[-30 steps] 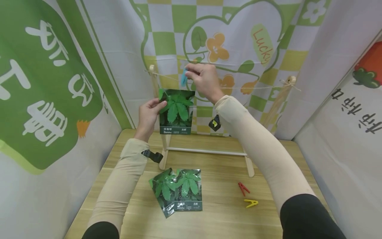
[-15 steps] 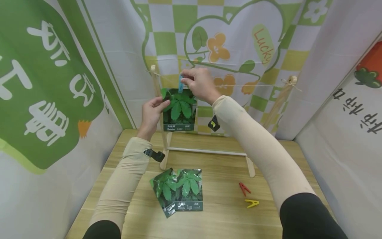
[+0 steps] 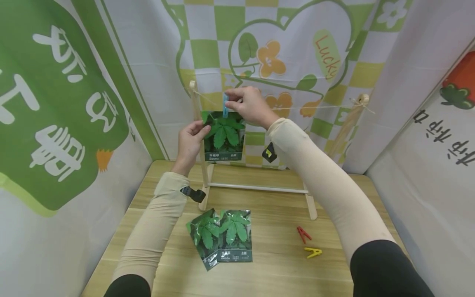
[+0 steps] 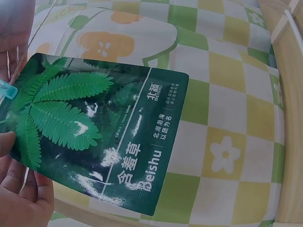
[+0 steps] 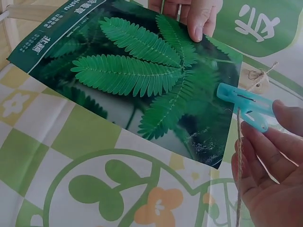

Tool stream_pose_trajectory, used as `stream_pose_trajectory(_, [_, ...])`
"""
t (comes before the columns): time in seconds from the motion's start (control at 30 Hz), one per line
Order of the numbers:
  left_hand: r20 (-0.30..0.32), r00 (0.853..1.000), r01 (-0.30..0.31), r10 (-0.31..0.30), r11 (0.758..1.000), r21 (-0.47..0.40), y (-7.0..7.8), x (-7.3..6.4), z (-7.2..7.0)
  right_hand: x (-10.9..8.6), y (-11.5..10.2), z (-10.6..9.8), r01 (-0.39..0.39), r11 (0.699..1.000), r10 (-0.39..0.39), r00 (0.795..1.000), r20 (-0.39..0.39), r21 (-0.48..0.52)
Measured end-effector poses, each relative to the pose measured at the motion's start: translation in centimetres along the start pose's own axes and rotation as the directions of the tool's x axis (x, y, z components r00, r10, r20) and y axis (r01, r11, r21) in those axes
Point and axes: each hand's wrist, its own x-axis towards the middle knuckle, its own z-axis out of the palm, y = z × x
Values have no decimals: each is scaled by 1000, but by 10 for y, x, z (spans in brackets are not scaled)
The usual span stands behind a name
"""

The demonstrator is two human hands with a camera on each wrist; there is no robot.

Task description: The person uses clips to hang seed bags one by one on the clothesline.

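Note:
A green seed packet (image 3: 224, 142) with a leaf picture hangs upright near the rack's left post. My left hand (image 3: 189, 142) pinches its left edge, thumb in front and fingers behind. A light blue clothespin (image 3: 225, 108) is between the thumb and fingers of my right hand (image 3: 251, 104). In the right wrist view, the tip of the clothespin (image 5: 246, 101) overlaps the packet's top edge, where the string (image 5: 239, 165) passes. The left wrist view shows the printed front of the packet (image 4: 94, 123); the clothespin is cut off at that frame's edge.
Two more seed packets (image 3: 234, 235) overlap on the wooden table (image 3: 274, 272). To their right lie a red clothespin (image 3: 303, 234) and a yellow clothespin (image 3: 313, 252). The wooden rack has a left post (image 3: 196, 105), a right post (image 3: 349, 121) and a low crossbar (image 3: 259, 188).
The clothespin came down from above the packet onto its top edge. The packet shifted slightly right and up with my left hand. The packets and clothespins on the table stayed put.

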Motion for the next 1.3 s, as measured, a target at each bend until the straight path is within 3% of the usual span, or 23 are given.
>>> stream_pose_trajectory(0.63, [-3,1000,-12,12,997,78,-4,0,-2,-3,10,2,-27,998,27,1000,-4,63])
stream_pose_trajectory(1.3, [-46,995,-90,92,995,40,2,1,-7,-4,11,-2,27,998,-25,999,-39,64])
